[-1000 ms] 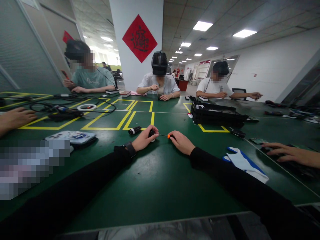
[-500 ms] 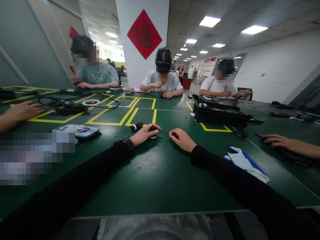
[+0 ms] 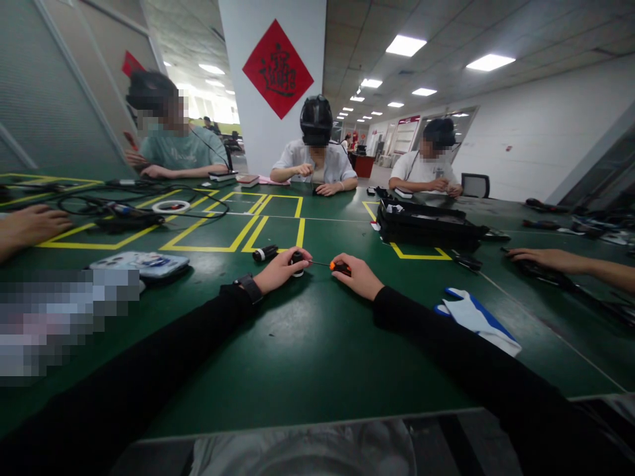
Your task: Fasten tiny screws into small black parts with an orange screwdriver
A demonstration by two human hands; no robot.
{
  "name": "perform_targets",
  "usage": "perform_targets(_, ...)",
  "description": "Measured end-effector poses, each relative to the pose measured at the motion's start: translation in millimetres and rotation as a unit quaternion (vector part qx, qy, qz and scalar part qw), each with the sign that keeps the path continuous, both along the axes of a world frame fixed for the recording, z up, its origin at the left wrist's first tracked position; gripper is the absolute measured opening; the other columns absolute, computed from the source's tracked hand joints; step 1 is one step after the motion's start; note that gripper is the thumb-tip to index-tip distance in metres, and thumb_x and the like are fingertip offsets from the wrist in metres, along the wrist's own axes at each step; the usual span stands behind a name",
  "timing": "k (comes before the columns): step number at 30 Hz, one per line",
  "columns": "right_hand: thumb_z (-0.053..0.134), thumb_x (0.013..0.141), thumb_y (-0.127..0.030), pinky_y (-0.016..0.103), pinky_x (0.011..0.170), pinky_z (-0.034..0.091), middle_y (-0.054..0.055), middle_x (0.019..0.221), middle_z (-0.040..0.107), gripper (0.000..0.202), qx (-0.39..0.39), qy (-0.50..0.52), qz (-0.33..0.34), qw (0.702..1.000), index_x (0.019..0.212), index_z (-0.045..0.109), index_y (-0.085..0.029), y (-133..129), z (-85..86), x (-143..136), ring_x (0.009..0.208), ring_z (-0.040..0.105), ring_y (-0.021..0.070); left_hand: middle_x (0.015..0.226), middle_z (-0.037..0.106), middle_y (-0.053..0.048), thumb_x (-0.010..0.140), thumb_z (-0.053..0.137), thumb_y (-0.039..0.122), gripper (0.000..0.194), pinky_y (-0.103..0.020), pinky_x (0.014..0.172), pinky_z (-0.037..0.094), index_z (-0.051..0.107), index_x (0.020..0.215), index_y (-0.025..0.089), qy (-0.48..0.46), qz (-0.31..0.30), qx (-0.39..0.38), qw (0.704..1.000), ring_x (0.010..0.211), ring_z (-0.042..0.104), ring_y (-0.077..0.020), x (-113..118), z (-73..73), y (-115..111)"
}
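My left hand is closed around a small black cylindrical part with a white band, low over the green table. In my right hand is a screwdriver with an orange and black handle. Its thin shaft points left, and the tip reaches the black part at my left fingertips; whether it sits in a screw is too small to tell. A second black cylindrical piece with a white ring lies on the table just beyond my left hand.
A black tray stands at the back right. On the right lies a blue and white glove; on the left, a phone-like flat case. Cables and a white tape ring lie further left. Co-workers sit across and at both sides.
The whole view has shifted slightly, so things appear further left. Both hands keep their grips, the screwdriver still against the black part. The far-right co-worker's hands have come together.
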State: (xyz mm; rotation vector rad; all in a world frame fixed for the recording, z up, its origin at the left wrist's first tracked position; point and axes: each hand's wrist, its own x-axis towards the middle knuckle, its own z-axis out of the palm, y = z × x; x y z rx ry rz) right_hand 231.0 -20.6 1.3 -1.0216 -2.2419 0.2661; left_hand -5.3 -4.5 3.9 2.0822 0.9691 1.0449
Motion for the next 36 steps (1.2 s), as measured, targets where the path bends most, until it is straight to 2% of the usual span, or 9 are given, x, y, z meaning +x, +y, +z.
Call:
perform_targets(7, 0.035, 0.087, -0.019, 0.029, 0.083, 0.037, 0.006, 0.089, 0.058, 0.025, 0.018, 0.005, -0.019, 1.000, 0.086, 0.059, -0.014, 5.0, -2.9, -1.1, 0.087, 0.050, 0.0146, 0.090, 0.061, -0.004, 0.075, 0.054, 0.035, 0.025, -0.032, 0.082, 0.042, 0.052, 0.093, 0.017, 0.020, 0.011, 0.020, 1.000, 0.084, 0.056, -0.0152, 0.8, -3.7, -0.3)
perform_targets(11, 0.038, 0.086, -0.019, 0.029, 0.082, 0.038, 0.006, 0.088, 0.057, 0.021, 0.027, 0.013, -0.003, 1.000, 0.085, 0.059, -0.014, 6.1, -2.7, -0.3, 0.086, 0.050, 0.0145, 0.089, 0.061, -0.003, 0.073, 0.055, 0.028, 0.024, -0.033, 0.083, 0.043, 0.049, 0.093, 0.017, 0.018, -0.002, 0.016, 1.000, 0.083, 0.057, -0.0145, 0.7, -3.7, -2.8)
perform_targets(16, 0.046, 0.082, -0.020, 0.028, 0.077, 0.040, 0.005, 0.088, 0.057, 0.013, -0.008, 0.042, 0.009, 0.999, 0.089, 0.055, -0.015, 6.6, -4.3, 1.8, 0.081, 0.052, 0.0136, 0.089, 0.060, -0.002, 0.074, 0.054, 0.029, 0.024, -0.033, 0.083, 0.043, 0.046, 0.093, 0.017, 0.018, 0.007, 0.011, 1.000, 0.083, 0.058, -0.0144, -0.3, -4.1, -3.3)
perform_targets(21, 0.056, 0.075, -0.020, 0.027, 0.077, 0.041, 0.002, 0.088, 0.058, 0.020, -0.042, 0.063, 0.025, 0.997, 0.094, 0.051, -0.017, 4.0, -4.9, 1.6, 0.081, 0.054, 0.0127, 0.088, 0.060, -0.002, 0.075, 0.053, 0.029, 0.023, -0.033, 0.082, 0.043, 0.046, 0.093, 0.018, 0.015, 0.004, 0.012, 1.000, 0.082, 0.057, -0.0140, -0.3, -5.4, -1.6)
perform_targets(25, 0.050, 0.080, -0.023, 0.029, 0.081, 0.040, 0.005, 0.094, 0.059, 0.021, -0.044, 0.054, -0.001, 0.998, 0.100, 0.054, -0.017, 3.3, -3.3, -0.3, 0.088, 0.053, 0.0137, 0.088, 0.060, -0.002, 0.074, 0.053, 0.029, 0.023, -0.032, 0.081, 0.043, 0.046, 0.093, 0.018, 0.011, 0.000, 0.007, 1.000, 0.081, 0.057, -0.0139, 0.0, -4.6, -2.5)
perform_targets(28, 0.040, 0.085, -0.021, 0.031, 0.082, 0.038, 0.005, 0.091, 0.060, 0.021, -0.023, 0.025, -0.025, 0.999, 0.091, 0.059, -0.016, 5.2, -3.2, -0.6, 0.087, 0.051, 0.0147, 0.088, 0.060, -0.002, 0.074, 0.054, 0.030, 0.024, -0.033, 0.082, 0.043, 0.046, 0.093, 0.018, 0.009, 0.000, 0.003, 1.000, 0.082, 0.057, -0.0140, -0.1, -4.0, -3.4)
perform_targets(31, 0.042, 0.084, -0.020, 0.031, 0.080, 0.038, 0.006, 0.088, 0.060, 0.020, -0.003, 0.006, -0.025, 1.000, 0.087, 0.061, -0.015, 6.6, -3.4, 0.7, 0.084, 0.051, 0.0154, 0.088, 0.060, -0.002, 0.074, 0.054, 0.031, 0.024, -0.033, 0.082, 0.043, 0.046, 0.093, 0.018, 0.007, 0.000, -0.001, 1.000, 0.082, 0.057, -0.0142, -0.1, -3.7, -3.6)
perform_targets(36, 0.051, 0.078, -0.019, 0.029, 0.079, 0.039, 0.004, 0.090, 0.059, 0.018, -0.005, 0.033, -0.008, 0.999, 0.094, 0.056, -0.017, 4.5, -2.5, 2.5, 0.083, 0.052, 0.0144, 0.087, 0.060, -0.002, 0.075, 0.054, 0.031, 0.024, -0.033, 0.083, 0.042, 0.047, 0.093, 0.018, 0.008, -0.003, 0.010, 1.000, 0.082, 0.057, -0.0141, -0.4, -3.5, -3.4)
